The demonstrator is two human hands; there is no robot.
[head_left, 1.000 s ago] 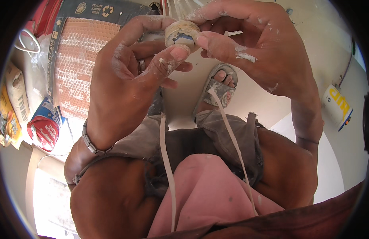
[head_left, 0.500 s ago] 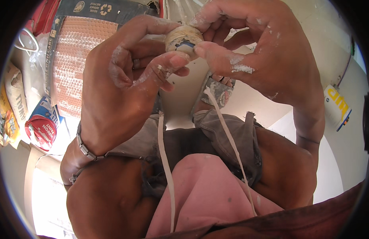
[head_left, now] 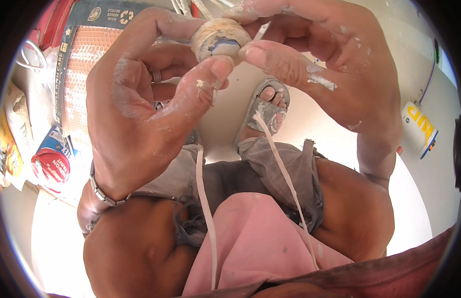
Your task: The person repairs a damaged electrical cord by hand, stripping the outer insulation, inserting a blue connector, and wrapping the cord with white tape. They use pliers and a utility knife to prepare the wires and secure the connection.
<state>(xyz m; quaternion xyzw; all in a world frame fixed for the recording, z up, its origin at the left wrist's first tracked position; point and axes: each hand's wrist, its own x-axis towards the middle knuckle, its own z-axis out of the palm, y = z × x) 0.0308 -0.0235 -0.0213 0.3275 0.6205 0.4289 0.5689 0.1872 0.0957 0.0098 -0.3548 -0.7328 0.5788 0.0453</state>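
Paint-smeared and close together, both hands hold one small round cream-coloured piece (head_left: 220, 31) near the top of the view. It looks like a short cylinder, yellowish around its band, with a worn blue and pale patch facing me; its exact kind is unclear. My left hand (head_left: 156, 82) pinches its left and lower side between thumb and fingers. On its right edge, the thumb and fingers of my right hand (head_left: 315, 62) close in a pinch. A thin white strip (head_left: 261, 32) shows by the right fingers, and pale cords lie behind the piece.
A large dark-edged panel wrapped in bubble sheet (head_left: 88, 54) stands at the left. Beside it are a red-and-blue paint bucket (head_left: 51, 166) and bags (head_left: 14, 124). A white-and-yellow container (head_left: 418, 130) sits at the right. My sandalled foot (head_left: 270, 107) is on the pale floor.
Both hands have shifted slightly left and up with the round piece, which is tilted so its blue patch shows more. A thin white strip now shows by the right fingers.
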